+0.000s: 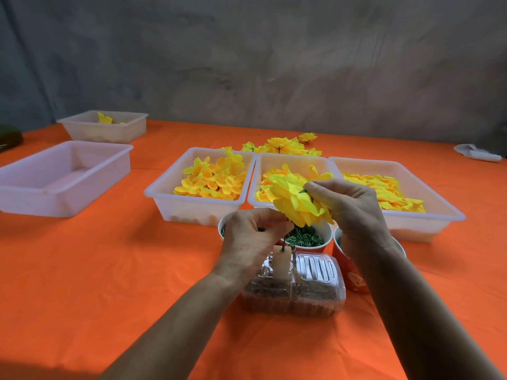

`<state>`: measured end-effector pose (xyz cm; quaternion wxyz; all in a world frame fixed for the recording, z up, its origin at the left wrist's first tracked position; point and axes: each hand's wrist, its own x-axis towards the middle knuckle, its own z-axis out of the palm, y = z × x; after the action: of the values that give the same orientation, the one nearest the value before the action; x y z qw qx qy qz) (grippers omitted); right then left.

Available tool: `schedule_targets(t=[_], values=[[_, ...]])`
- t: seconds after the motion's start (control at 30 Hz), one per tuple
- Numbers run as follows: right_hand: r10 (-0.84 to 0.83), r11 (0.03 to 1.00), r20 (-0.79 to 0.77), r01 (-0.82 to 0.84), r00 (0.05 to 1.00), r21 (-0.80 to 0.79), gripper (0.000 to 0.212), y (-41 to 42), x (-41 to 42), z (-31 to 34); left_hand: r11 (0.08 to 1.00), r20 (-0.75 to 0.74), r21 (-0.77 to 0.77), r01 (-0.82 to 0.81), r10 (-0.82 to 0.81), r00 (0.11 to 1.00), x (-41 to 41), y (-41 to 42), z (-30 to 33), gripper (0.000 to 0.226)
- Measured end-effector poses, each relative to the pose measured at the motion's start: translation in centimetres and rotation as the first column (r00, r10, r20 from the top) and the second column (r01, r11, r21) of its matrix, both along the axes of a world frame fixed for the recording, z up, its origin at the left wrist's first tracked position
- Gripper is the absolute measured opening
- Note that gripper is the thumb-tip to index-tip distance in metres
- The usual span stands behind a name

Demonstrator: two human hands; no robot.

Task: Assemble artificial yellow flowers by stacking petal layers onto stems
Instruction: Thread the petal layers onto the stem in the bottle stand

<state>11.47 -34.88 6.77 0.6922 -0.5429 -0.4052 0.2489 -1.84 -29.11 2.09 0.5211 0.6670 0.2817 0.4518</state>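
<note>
Head view looks down on an orange tablecloth (109,270) spread over the table below a grey wall. On it stand five translucent plastic bins: an empty bin (33,196) at the left, a far bin (129,130) behind it with a few yellow pieces, and a row of three touching side by side, the left petal bin (167,187), the middle petal bin (290,160) and the right petal bin (444,207), each filled with loose yellow petal layers. Behind that row lies a pile of finished yellow flowers (282,145). Nearer the person, a clear plastic container (315,292) holds brown material, with a pale block (281,263) standing on it. Just beyond it a paper cup (304,238) holds green rings, and a red cup (352,278) sits to its right, partly hidden by the forearm. The right hand (348,204) grips a yellow flower head (299,198) above the paper cup, fingers curled on its petals. The left hand (252,237) pinches something small below the flower; what it is cannot be told.
</note>
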Motion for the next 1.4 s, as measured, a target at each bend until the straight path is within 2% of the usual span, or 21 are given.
schedule_targets(t=[0.13,0.23,0.4,0.53,0.67,0.8,0.93,1.03,1.13,1.3,1.4], values=[[-0.009,0.997,-0.127,-0.001,0.992,-0.072,0.004,0.2,0.5,-0.7,1.0,0.02,0.006,-0.003,0.003,1.0,0.2,-0.1,0.2,0.011],[-0.007,0.995,-0.21,-0.013,0.978,-0.094,0.011,0.2,0.9,-1.1,0.999,0.006,0.017,-0.044,0.044,0.999,0.2,-0.1,0.2,0.012],[-0.05,0.991,-0.256,0.016,0.965,-0.133,0.01,0.2,1.3,-1.6,0.998,-0.023,0.029,-0.048,0.049,0.999,0.3,-0.2,0.3,0.017],[-0.049,0.991,-0.335,0.004,0.941,-0.136,0.001,0.4,1.5,-1.7,0.999,-0.027,0.033,-0.039,0.04,0.999,0.2,-0.2,0.4,0.017],[-0.033,0.989,-0.44,-0.034,0.897,-0.143,0.008,0.9,1.7,-1.6,0.998,-0.038,0.048,-0.033,0.034,0.999,0.0,-0.2,0.4,0.019],[-0.023,0.983,-0.572,-0.084,0.82,-0.16,0.012,1.3,1.7,-1.7,0.996,-0.037,0.081,-0.024,0.027,0.999,0.0,-0.3,0.7,0.025],[-0.008,0.98,-0.681,-0.129,0.733,-0.15,0.009,1.4,1.8,-1.9,0.991,-0.032,0.121,-0.056,0.06,0.998,0.2,-0.3,1.2,0.012],[0.009,0.982,-0.744,-0.148,0.669,-0.121,0.019,1.4,1.8,-2.0,0.986,-0.023,0.138,-0.093,0.097,0.995,0.4,-0.1,1.5,0.007],[0.031,0.977,-0.778,-0.184,0.627,-0.11,0.006,1.3,1.6,-2.0,0.983,0.01,0.123,-0.134,0.133,0.991,0.7,0.0,1.8,0.004],[0.078,0.973,-0.829,-0.222,0.554,-0.057,0.007,1.1,1.4,-1.8,0.977,0.01,0.117,-0.176,0.176,0.984,1.2,0.6,2.4,0.015],[0.119,0.97,-0.845,-0.243,0.522,-0.013,0.006,1.2,1.3,-1.6,0.99,-0.053,0.047,-0.133,0.135,0.989,1.5,1.5,3.0,0.03]])
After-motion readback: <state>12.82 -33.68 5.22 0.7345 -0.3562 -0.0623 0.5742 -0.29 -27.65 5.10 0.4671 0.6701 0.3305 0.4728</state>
